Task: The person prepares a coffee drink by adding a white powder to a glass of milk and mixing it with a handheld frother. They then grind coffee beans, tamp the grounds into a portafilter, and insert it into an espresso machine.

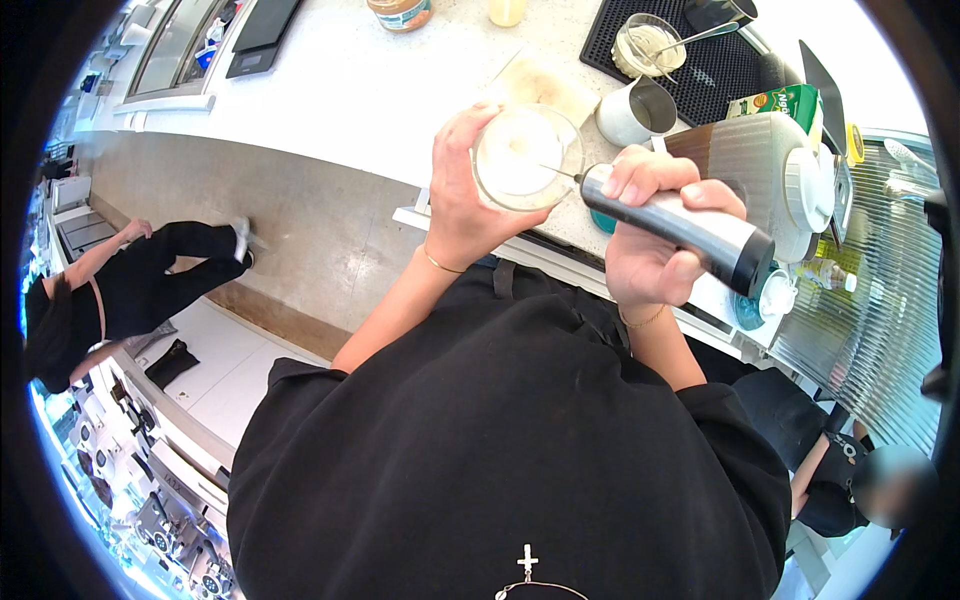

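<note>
My left hand (469,180) is wrapped around a clear glass (568,146) that contains a white liquid (521,154). In my right hand (652,225) is a handheld milk frother (667,221) with a silver and black body. Its thin metal shaft reaches over the rim into the glass; the whisk end is hidden in the white liquid. Just beyond the glass, a beige stained cloth (540,86) lies on the white counter (360,97). A steel milk pitcher (637,112) stands close to my right hand, on its far side.
A black rubber mat (701,94) carries a glass bowl with spoons (649,46). To the right are a large plastic jug of brown liquid (727,161) and a green packet (780,105). A jar (401,11) and a black scale (262,37) sit farther left. People (142,277) are at both sides.
</note>
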Demonstrator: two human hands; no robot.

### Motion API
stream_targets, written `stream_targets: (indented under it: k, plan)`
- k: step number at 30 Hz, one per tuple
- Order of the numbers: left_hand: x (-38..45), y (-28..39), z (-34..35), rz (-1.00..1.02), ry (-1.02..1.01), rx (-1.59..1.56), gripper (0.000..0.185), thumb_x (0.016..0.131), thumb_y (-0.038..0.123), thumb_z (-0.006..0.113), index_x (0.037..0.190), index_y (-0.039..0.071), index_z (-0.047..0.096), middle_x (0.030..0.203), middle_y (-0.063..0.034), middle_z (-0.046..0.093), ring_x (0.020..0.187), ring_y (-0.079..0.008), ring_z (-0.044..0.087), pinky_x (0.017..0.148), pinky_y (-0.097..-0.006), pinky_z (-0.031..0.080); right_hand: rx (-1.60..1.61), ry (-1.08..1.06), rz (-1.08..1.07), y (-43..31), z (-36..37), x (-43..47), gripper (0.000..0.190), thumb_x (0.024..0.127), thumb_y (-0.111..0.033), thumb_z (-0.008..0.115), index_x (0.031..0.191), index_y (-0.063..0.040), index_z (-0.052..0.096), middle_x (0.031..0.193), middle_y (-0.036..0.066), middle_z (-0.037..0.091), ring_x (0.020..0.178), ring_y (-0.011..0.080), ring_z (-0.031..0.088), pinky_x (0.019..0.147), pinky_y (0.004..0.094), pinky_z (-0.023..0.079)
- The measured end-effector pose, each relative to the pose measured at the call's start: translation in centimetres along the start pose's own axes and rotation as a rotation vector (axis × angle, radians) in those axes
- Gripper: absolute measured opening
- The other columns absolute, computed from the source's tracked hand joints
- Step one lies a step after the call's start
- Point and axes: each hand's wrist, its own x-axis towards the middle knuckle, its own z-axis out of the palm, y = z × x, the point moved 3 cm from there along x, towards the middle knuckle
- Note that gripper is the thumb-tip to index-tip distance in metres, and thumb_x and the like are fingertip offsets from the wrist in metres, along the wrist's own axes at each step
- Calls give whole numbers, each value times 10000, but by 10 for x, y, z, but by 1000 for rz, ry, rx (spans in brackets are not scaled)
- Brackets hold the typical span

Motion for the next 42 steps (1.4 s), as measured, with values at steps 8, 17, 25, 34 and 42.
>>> stream_targets:
  k: [8,17,25,34,42]
  plan:
    - [1,-2,-2,-24,23,7,919,531,206,884,1289,19,398,1251,-156,498,1141,-312,501,962,-400,425,-98,-31,-82,2,3,6,471,909,-485,513,1140,-104,361,836,147,518,718,233,515,683,400,441]
    - [3,-3,-5,-28,47,-4,900,524,230,878,1272,19,424,1242,-163,509,1150,-348,477,966,-422,405,-131,-51,-79,4,6,8,470,912,-494,504,1134,-108,355,851,149,522,724,229,521,677,395,444]
    - [5,-5,-5,2,55,2,905,518,226,880,1272,18,423,1243,-167,506,1153,-349,475,966,-421,406,-85,-6,-56,6,13,6,467,910,-492,508,1127,-109,356,840,139,519,735,230,513,701,394,438]
    - [4,-3,-5,1,-16,30,974,543,171,904,1317,4,336,1285,-161,452,1161,-250,510,967,-359,450,-120,31,-46,7,5,9,457,910,-476,511,1143,-110,368,875,154,527,783,237,511,765,410,428]
    - [5,-3,-6,8,-15,62,976,547,176,906,1318,3,332,1283,-161,449,1161,-251,507,967,-360,450,60,157,57,12,2,7,482,872,-407,607,1109,-75,349,882,181,550,796,245,567,738,384,509]
